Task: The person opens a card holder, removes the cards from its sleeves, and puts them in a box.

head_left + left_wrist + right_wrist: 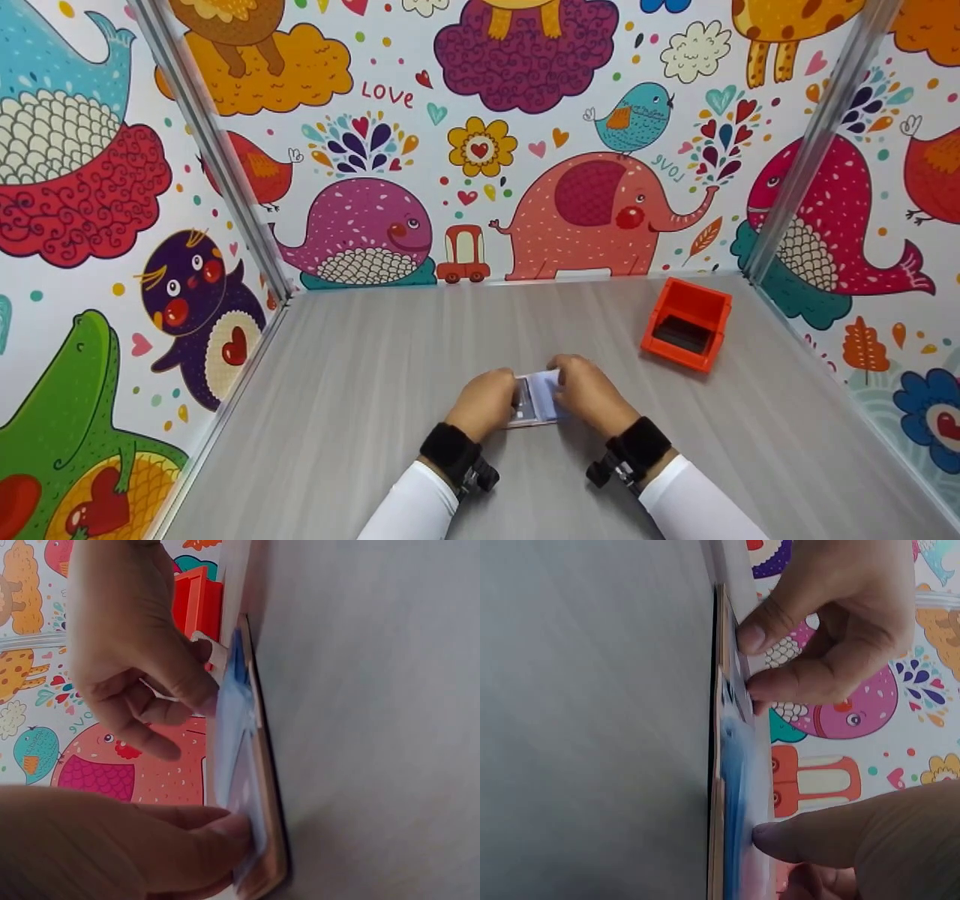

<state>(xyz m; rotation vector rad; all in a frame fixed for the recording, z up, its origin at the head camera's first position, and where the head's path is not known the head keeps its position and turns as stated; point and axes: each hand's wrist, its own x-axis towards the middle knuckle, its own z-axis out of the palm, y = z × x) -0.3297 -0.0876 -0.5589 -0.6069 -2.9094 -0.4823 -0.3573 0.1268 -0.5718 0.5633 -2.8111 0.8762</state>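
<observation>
A small open card holder (535, 399) with a brown cover and clear bluish sleeves lies spread on the table. My left hand (484, 403) holds its left half; in the right wrist view, the left thumb (751, 637) and forefinger rest on the inner panel close together. At the right half is my right hand (592, 391). Its thumb tip touches the bluish plastic sleeves (234, 727), which stand raised off the cover, while the other fingers hang loosely bent beside them. A greyish insert (525, 401) shows in the left half, partly hidden by the left hand.
An orange-red bin (686, 326) with a dark inside bottom stands at the back right of the grey table (375, 360). Walls printed with cartoon animals (585, 225) enclose the back and both sides, joined by metal corner posts (217, 150).
</observation>
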